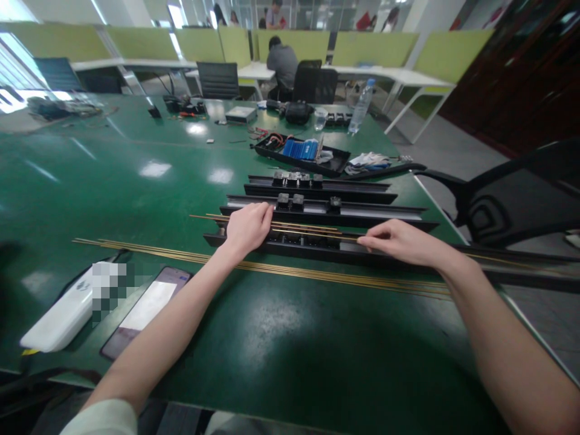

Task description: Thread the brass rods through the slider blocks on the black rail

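My left hand is closed around several thin brass-coloured rods, just over the nearest black channel rail. To the right, my right hand pinches a single thin rod between thumb and fingertips, above the same rail. More long brass-coloured rods lie in a loose bundle across the table in front of the rail. Behind it stand two similar rails, a middle rail and a far rail, with small black blocks on them.
A white power bank and a phone lie at left on the green table. Beyond the rails are a black tray, gloves and a water bottle. A mesh chair stands at right; a person sits farther back.
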A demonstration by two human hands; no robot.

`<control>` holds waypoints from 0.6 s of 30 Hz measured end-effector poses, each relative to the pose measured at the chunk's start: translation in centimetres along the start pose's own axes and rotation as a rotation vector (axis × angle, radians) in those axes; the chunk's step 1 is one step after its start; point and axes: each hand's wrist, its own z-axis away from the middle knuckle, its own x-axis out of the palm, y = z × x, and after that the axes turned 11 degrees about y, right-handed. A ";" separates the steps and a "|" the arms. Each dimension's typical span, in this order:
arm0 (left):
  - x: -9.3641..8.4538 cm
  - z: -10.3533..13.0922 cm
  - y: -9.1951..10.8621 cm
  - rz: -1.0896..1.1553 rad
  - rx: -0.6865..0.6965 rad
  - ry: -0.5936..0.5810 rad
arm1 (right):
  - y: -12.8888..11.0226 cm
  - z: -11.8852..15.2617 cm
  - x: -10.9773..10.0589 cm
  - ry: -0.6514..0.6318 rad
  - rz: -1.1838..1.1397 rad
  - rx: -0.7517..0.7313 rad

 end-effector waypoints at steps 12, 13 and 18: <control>0.0 -0.2 -0.2 0.021 0.031 0.009 | 0.5 -0.1 0.0 -0.003 -0.016 -0.034; 0.0 -0.3 -0.2 0.020 0.032 0.009 | 0.6 -0.1 -0.1 -0.006 -0.020 -0.031; -0.2 -0.3 -0.1 0.014 0.027 0.004 | 0.6 0.0 -0.1 0.005 -0.021 -0.031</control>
